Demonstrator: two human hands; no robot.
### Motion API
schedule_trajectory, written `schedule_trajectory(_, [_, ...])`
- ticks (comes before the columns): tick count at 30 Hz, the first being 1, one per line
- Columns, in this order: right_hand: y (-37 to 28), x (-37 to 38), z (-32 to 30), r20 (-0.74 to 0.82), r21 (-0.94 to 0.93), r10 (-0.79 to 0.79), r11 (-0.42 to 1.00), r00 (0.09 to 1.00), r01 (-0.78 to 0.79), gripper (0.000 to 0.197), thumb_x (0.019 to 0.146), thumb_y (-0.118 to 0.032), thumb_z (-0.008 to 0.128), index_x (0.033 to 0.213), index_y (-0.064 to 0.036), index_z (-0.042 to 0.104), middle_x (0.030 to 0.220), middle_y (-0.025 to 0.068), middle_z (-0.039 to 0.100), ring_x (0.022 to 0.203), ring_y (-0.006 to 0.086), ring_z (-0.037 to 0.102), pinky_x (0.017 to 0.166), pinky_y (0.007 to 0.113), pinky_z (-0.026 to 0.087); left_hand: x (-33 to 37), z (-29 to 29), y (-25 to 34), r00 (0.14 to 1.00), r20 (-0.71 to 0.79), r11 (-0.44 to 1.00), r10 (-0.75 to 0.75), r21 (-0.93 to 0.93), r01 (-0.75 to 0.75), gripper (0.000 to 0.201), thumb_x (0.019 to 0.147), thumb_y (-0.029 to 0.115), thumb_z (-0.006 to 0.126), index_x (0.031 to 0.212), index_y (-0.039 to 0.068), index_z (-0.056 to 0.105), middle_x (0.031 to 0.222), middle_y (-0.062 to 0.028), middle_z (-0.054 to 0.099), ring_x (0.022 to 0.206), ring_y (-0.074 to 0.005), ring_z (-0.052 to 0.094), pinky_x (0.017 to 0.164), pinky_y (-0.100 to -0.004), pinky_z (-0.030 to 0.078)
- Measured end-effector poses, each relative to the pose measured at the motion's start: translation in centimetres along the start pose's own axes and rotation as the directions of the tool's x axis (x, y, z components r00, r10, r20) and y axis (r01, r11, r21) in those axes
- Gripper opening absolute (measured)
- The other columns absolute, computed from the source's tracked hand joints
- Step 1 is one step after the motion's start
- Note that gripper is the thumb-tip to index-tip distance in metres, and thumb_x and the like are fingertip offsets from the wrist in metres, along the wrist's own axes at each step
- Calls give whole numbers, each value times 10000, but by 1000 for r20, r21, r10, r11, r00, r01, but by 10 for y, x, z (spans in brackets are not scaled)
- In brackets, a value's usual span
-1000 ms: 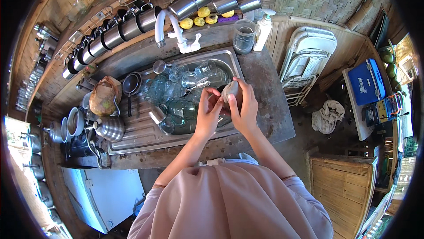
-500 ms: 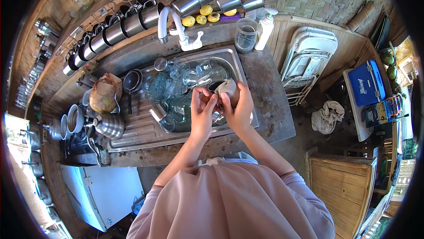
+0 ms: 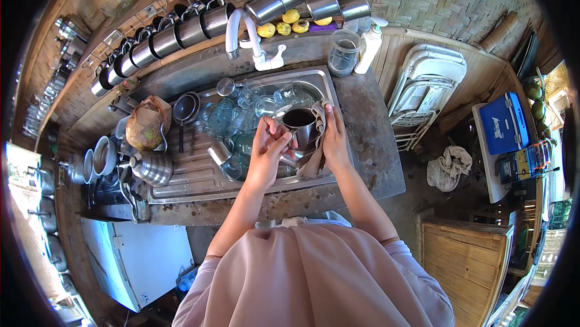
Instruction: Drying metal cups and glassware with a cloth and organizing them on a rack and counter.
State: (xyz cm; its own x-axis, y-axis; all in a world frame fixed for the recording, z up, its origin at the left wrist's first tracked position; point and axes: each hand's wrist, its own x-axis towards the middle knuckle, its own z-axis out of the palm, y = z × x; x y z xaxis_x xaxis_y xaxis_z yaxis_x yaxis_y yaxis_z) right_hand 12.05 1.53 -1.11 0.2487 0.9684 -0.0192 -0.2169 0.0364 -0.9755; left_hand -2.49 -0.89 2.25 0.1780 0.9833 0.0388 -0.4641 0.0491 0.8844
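Note:
Over the sink (image 3: 187,173), a stainless steel mug (image 3: 305,136) is held with its dark mouth tilted up toward me. My left hand (image 3: 266,150) is closed at the mug's left side, its fingers apparently on the handle. On the other side, my right hand (image 3: 336,144) presses a grey-brown cloth (image 3: 316,156) against the mug's wall, the cloth hanging down below. Beneath and behind my hands, the basin holds several clear glasses (image 3: 225,123) lying in a heap. A small metal cup (image 3: 220,153) lies on its side among them.
A white faucet (image 3: 260,58) rises behind the sink. Several steel mugs (image 3: 266,5) hang along the wall. A clear jar (image 3: 342,55) and a white pump bottle (image 3: 370,48) stand at the back right. A kettle (image 3: 152,168), coconut (image 3: 147,124) and small pan (image 3: 185,108) occupy the left drainboard.
The mug has turned, so its mouth now faces up between my hands. My right hand has shifted to the right and spread the cloth along the mug's side.

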Motion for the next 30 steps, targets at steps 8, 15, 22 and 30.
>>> schedule_trajectory(8, [9, 4, -11, -2, 59, 200, 978, 980, -200, 647, 908, -477, 466, 1296, 37, 404, 1307, 180, 423, 1220, 244, 383, 1023, 303, 261, -2, -15, 11, 980, 148, 966, -132, -202, 161, 190, 867, 25, 478, 867, 147, 333, 758, 11, 408, 664, -81, 474, 467, -189, 338])
schedule_trajectory(15, [23, -1, -8, 69, 250, 264, 929, 962, -273, 673, 905, -505, 449, 1331, 10, 376, 1344, 152, 406, 1238, 230, 382, 1036, 296, 258, 7, -13, 11, 989, 70, 971, -133, -191, 145, 115, 907, 72, 425, 903, 171, 366, 816, 52, 398, 651, -7, 399, 461, -145, 255])
schedule_trajectory(22, [3, -25, 11, -168, 170, 67, 985, 984, -38, 593, 930, -448, 441, 1310, 5, 396, 1289, 114, 453, 1149, 174, 452, 977, 282, 336, 16, -11, -19, 989, -147, 994, 0, 108, 16, 54, 967, 155, 381, 1002, 151, 421, 883, 40, 424, 729, -20, 397, 573, -165, 324])
schedule_trajectory(30, [-16, -31, 19, 14, 231, -43, 972, 999, 39, 252, 982, -285, 390, 953, -53, 485, 858, 4, 473, 804, 74, 405, 751, 215, 340, 13, -6, -29, 989, -85, 962, -121, -256, 96, 159, 972, 269, 400, 968, 123, 463, 856, 34, 468, 777, -55, 475, 701, -198, 407])
